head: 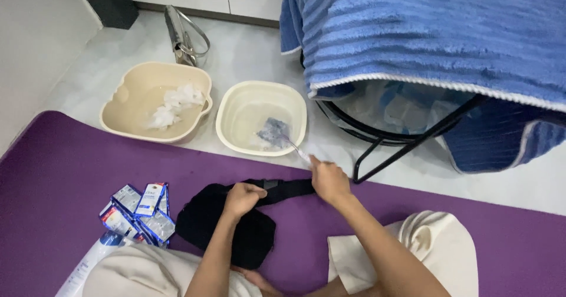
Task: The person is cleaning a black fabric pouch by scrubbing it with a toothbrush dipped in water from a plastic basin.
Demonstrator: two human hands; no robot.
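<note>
Hands, two, over a purple mat (53,173). Left hand (242,198): fisted on a black bag (230,226), pinning it flat near the mat's near edge. Right hand (329,181): closed around a brush handle (296,149), head dipped in water in the white basin (236,111), apparently to wet it. Bag strap (289,188) runs between the hands. Beige basin (121,105): on the floor just beside the white one, off the mat's far edge, holding water and white wadding. Sachets (138,211): blue, heaped at the mat's near-left, within reach. Blue towel (424,31): draped over a black rack (389,152), far right.
</note>
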